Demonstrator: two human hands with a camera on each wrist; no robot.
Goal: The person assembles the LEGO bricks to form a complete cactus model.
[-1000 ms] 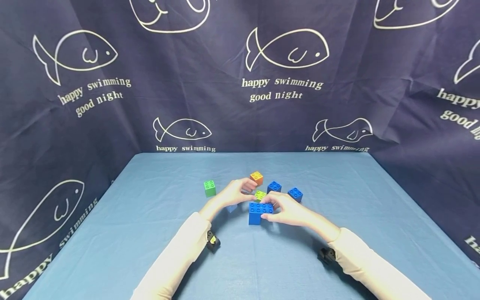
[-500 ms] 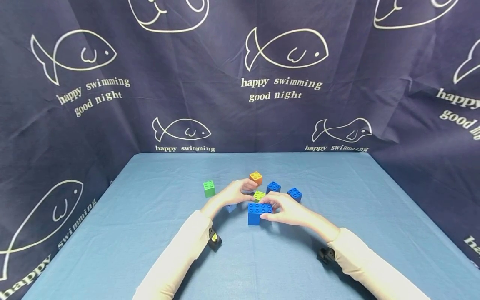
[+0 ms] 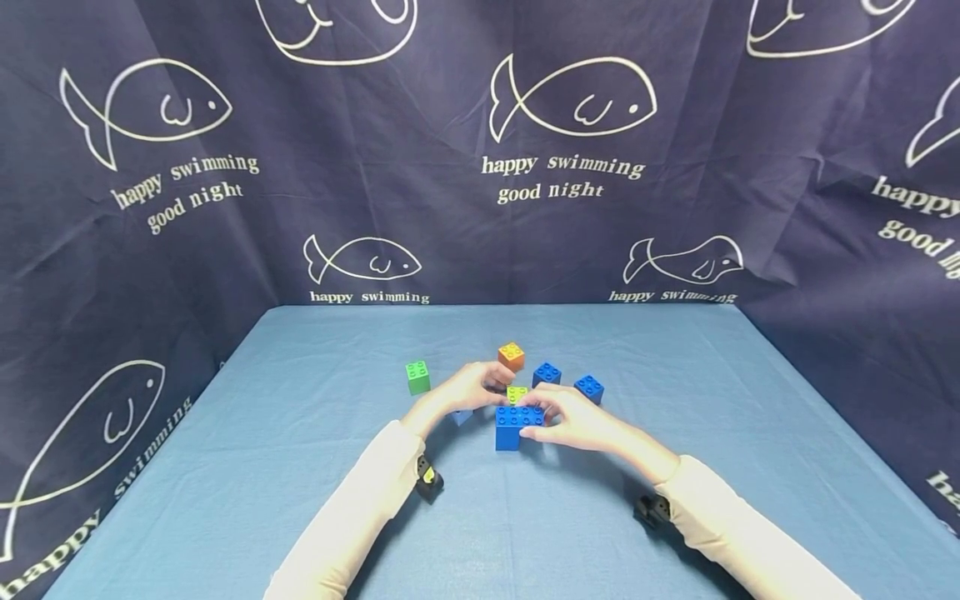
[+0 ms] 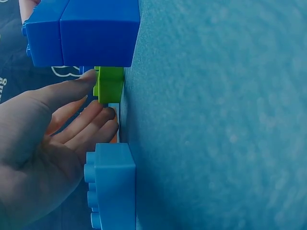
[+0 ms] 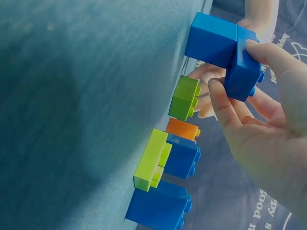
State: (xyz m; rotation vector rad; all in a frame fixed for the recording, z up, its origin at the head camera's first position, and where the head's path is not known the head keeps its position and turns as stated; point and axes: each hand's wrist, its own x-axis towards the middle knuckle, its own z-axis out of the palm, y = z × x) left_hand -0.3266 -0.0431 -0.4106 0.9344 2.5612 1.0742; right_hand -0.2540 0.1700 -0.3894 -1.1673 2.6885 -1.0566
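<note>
My right hand (image 3: 573, 417) pinches a long dark-blue brick (image 3: 519, 416) between thumb and fingers. Under its left end is a smaller blue brick (image 3: 507, 439), seen joined to it in the right wrist view (image 5: 211, 40). My left hand (image 3: 468, 387) lies beside a small lime-green brick (image 3: 517, 395), thumb in front and fingers reaching behind. Its fingers look fairly straight in the left wrist view; whether they touch the brick is hidden. A light-blue brick (image 4: 115, 187) stands by the left wrist, mostly covered in the head view.
An orange brick (image 3: 512, 357) stands behind the hands, a green brick (image 3: 417, 377) to the left. Two blue bricks (image 3: 547, 374) (image 3: 589, 389) stand behind the right hand. Another lime brick (image 5: 152, 160) shows in the right wrist view. Patterned curtains surround the blue-covered table (image 3: 225, 467).
My left fingers have bent down slightly, and the lime-green brick has shifted a little toward me. The right hand holds the blue bricks in nearly the same place.
</note>
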